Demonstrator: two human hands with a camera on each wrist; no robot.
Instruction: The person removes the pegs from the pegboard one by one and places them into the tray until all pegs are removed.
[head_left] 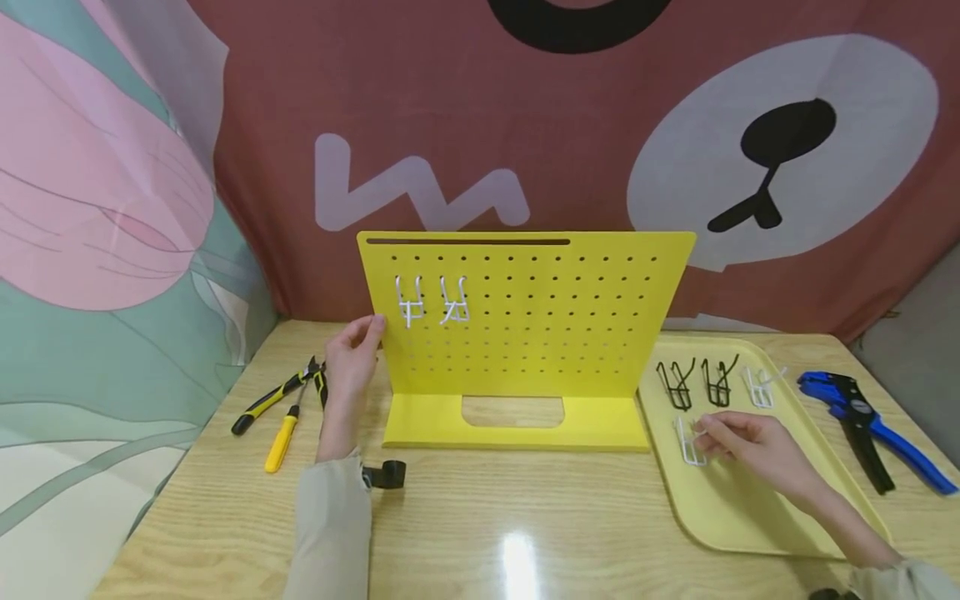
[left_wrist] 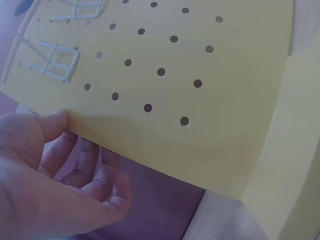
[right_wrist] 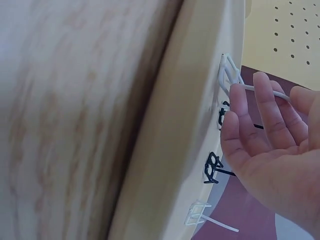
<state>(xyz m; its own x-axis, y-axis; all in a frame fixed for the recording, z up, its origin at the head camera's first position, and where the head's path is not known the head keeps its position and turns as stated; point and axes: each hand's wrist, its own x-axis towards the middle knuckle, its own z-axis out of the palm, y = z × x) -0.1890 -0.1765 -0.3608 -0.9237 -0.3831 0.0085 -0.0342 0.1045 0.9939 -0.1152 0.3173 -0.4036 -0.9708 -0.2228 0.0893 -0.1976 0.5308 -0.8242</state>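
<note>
At the far left I see pliers (head_left: 270,404) and a screwdriver (head_left: 281,442) on the surface (head_left: 585,517). My left hand (head_left: 352,358) pinches the board's edge, thumb in front, fingers behind. I'd hold that light and steady so the board (head_left: 517,384) stays upright and its two mounted hooks (head_left: 410,305) aren't jarred. No lettering anywhere on it that I can read.

Right of it, over the tray (head_left: 720,517), my right hand (head_left: 765,450) has the near white hook (head_left: 682,440) by its prong, between thumb and fingers; I can't tell whether its frame touches the tray. A firm pinch should stop the wire twisting, I judge, and a straight lift would keep it off the black hooks (head_left: 717,387) and spare white hook (head_left: 761,392) beyond. At the far right, the blue tool (head_left: 855,408) has a round plate, any marking too small to read.
</note>
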